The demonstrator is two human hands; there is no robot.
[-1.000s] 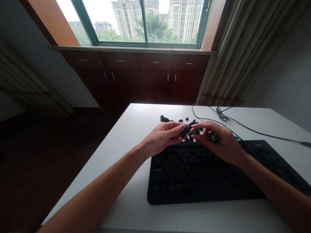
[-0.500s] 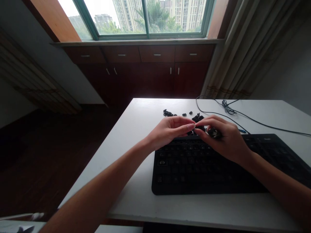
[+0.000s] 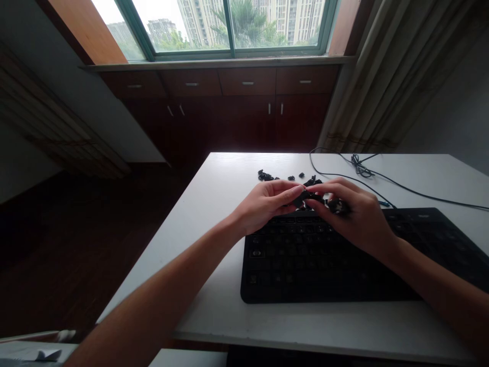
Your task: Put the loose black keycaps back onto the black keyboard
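Observation:
Both hands meet above the back edge of a black keyboard (image 3: 305, 275), fingertips nearly touching. My left hand (image 3: 263, 204) is closed in a pinch on a small black keycap (image 3: 300, 200), partly hidden by the fingers. Thumb and forefinger of my right hand (image 3: 355, 211) come up to the same keycap from the other side. Tucked in the curl of the right hand is a small dark bundle with pale spots (image 3: 338, 206); its kind is unclear. Behind the fingertips lies a pile of loose black keycaps (image 3: 313, 181), partly covered by the hands.
More loose keycaps (image 3: 265, 176) lie to the left of the pile on the white table (image 3: 198, 204). A black cable (image 3: 361, 168), bundled in one spot, runs across the back right. Beyond stand wooden cabinets (image 3: 244, 117) under a window. The table's left edge drops to dark floor.
The fingertips have shifted slightly apart, and more of the dark keycap shows between them. Both hands stay over the keyboard's back edge. The view has moved a little.

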